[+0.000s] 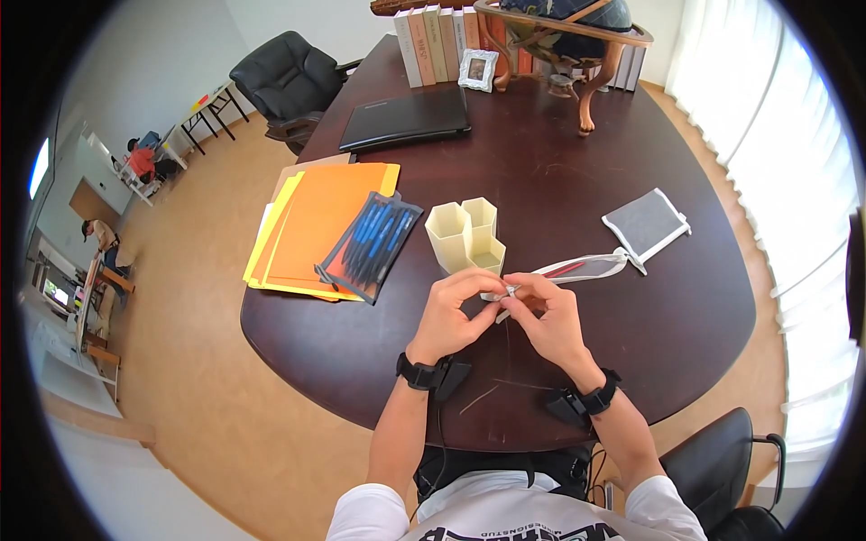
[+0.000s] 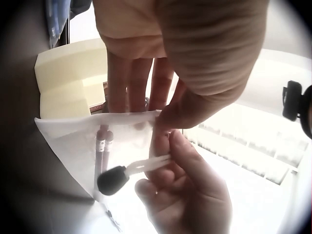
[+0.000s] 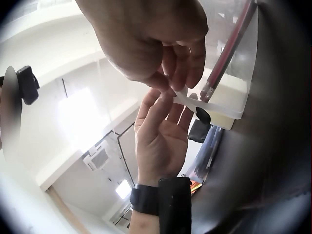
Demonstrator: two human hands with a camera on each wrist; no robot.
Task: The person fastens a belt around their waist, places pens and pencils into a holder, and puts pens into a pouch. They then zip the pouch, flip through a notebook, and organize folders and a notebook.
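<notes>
One translucent pouch [image 1: 597, 269] containing red pencils [image 3: 229, 56] is pinched at one white-edged end by the left hand [image 1: 448, 316] and right hand [image 1: 552, 326], near frame centre.

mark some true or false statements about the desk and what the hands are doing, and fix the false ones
1. The left hand and right hand meet at one end of the translucent pouch with white edging. True.
2. The flat black laptop stands open. False: its lid is closed.
3. The dark pouch of blue pens overlaps the stack of orange and yellow folders. True.
4. The cream holder with hexagonal cups is full of pens. False: no pens show in it.
5. The left hand grips the grey rectangular pouch with white edging. False: it lies untouched on the dark wooden desk.
</notes>
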